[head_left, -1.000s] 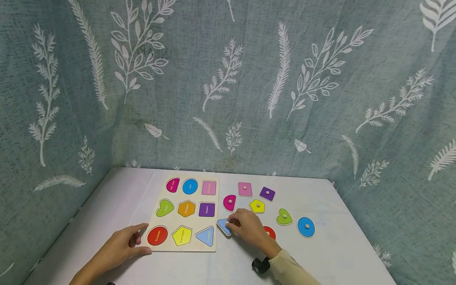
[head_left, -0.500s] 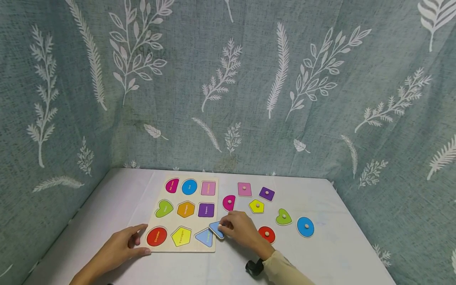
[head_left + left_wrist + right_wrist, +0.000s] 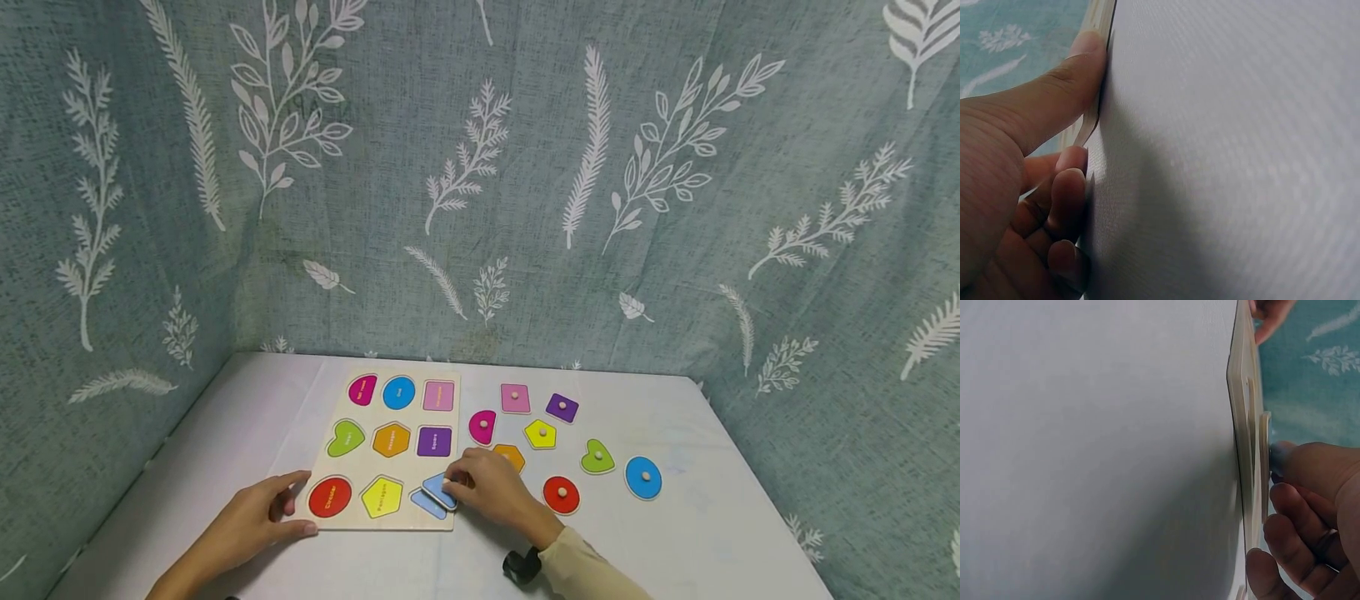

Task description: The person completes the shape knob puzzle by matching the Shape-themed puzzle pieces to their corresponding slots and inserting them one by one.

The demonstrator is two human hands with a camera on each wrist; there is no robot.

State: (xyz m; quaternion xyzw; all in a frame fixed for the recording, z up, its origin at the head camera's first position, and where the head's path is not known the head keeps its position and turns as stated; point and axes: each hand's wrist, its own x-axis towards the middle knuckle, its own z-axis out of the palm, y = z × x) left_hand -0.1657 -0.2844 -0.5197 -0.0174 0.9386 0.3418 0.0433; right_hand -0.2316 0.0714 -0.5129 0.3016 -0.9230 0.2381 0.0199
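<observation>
A wooden shape puzzle board (image 3: 405,522) lies on the table with coloured, labelled recesses. My left hand (image 3: 251,510) holds its near left corner, thumb along the front edge and fingers at the left side. In the left wrist view the thumb (image 3: 1063,84) lies against the board's edge (image 3: 1100,75). With thumb and fingertips, my right hand (image 3: 498,490) pinches the light-blue triangle piece (image 3: 437,490) by its top. That piece overlaps the light-blue triangle recess (image 3: 426,503), a little to its upper right. The right wrist view shows the piece (image 3: 1265,434) edge-on, close over the board.
Right of the board lie an orange hexagon (image 3: 512,455), a red circle (image 3: 551,496), a magenta half-round (image 3: 477,431), a yellow pentagon (image 3: 534,435), a pink square (image 3: 509,404), a purple rectangle (image 3: 557,411), a green heart (image 3: 592,463) and a blue circle (image 3: 637,486), all knobbed. Patterned cloth (image 3: 525,167) surrounds the table.
My right hand has moved left with the triangle piece, from beside the board to over its near right corner. The orange hexagon and red circle are now uncovered. My left hand stays put.
</observation>
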